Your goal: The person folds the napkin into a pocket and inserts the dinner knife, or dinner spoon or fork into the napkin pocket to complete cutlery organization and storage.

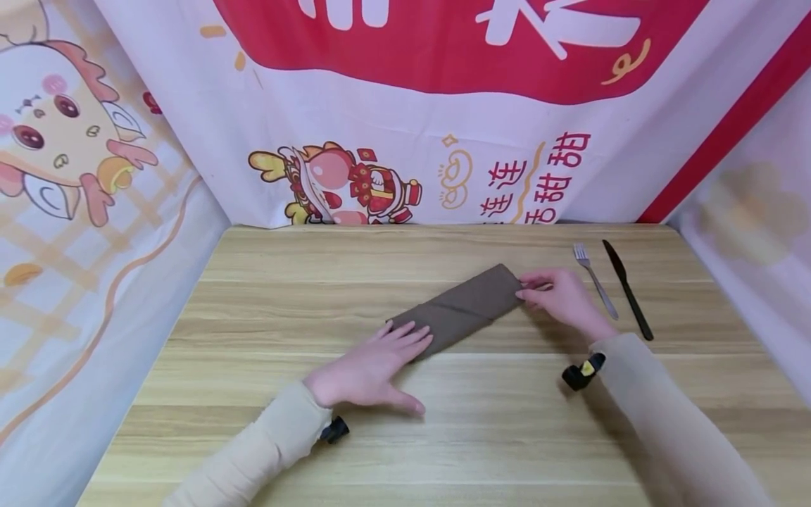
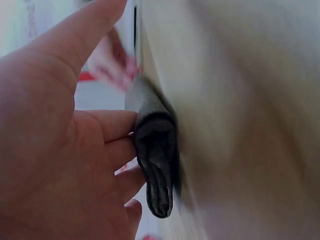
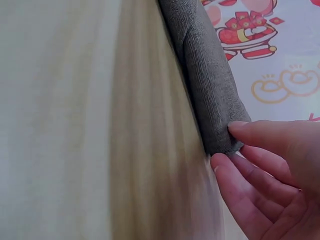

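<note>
A dark grey-brown cloth napkin [image 1: 461, 304], folded into a long narrow strip, lies slantwise on the wooden table [image 1: 304, 282]. My left hand [image 1: 370, 367] rests its straight fingers on the near left end, thumb spread out to the side. In the left wrist view, the stacked folded layers of the napkin [image 2: 159, 160] show at that end. At the far right end, my right hand [image 1: 564, 299] pinches the napkin's corner between thumb and fingers. The right wrist view shows the thumb on top of the napkin [image 3: 207, 75] at its tip.
To the right of my right hand lie a silver fork [image 1: 594, 280] and a black knife [image 1: 627, 290], roughly side by side. A printed white and red cloth [image 1: 405, 127] hangs along the back edge, with more printed cloth [image 1: 70, 232] on the left side.
</note>
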`<state>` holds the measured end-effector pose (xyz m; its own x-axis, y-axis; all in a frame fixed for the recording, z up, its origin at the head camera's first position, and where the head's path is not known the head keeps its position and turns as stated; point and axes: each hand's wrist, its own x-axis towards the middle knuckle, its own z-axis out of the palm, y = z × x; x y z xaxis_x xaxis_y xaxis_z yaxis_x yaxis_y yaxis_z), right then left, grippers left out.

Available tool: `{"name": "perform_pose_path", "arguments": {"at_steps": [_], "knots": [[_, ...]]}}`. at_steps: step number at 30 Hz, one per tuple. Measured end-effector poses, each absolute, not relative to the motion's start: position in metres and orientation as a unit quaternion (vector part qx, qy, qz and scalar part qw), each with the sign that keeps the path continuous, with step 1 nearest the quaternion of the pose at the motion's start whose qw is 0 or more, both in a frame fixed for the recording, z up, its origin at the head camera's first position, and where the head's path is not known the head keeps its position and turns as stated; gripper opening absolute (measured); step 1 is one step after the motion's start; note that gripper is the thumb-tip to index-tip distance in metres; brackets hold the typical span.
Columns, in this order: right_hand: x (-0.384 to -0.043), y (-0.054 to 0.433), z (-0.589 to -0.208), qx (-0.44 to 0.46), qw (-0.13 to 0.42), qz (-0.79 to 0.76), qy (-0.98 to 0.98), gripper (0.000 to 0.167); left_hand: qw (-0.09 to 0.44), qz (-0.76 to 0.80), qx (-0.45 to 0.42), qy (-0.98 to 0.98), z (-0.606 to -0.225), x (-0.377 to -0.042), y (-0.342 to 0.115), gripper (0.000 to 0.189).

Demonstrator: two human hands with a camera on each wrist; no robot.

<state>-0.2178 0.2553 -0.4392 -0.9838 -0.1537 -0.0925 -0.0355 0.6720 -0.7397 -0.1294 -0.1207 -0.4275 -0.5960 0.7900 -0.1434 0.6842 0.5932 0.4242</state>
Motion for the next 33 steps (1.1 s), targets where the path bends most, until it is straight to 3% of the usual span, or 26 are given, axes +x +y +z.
{"name": "perform_pose_path", "arguments": {"at_steps": [13,21,33], "knots": [[-0.25,0.234,-0.449,-0.071,-0.005,-0.417,0.906,0.034,0.137,0.154,0.484,0.85,-0.437,-0.105,-0.083,0.117],[-0.236,0.238,-0.443,-0.072,0.025,-0.455,0.887,0.055,0.144,0.183,0.457,0.859,-0.432,-0.113,-0.088,0.117],[-0.199,0.227,-0.43,-0.16,0.106,-0.372,0.908,0.068,0.157,0.16,0.447,0.866,-0.434,-0.118,-0.089,0.118]]}}
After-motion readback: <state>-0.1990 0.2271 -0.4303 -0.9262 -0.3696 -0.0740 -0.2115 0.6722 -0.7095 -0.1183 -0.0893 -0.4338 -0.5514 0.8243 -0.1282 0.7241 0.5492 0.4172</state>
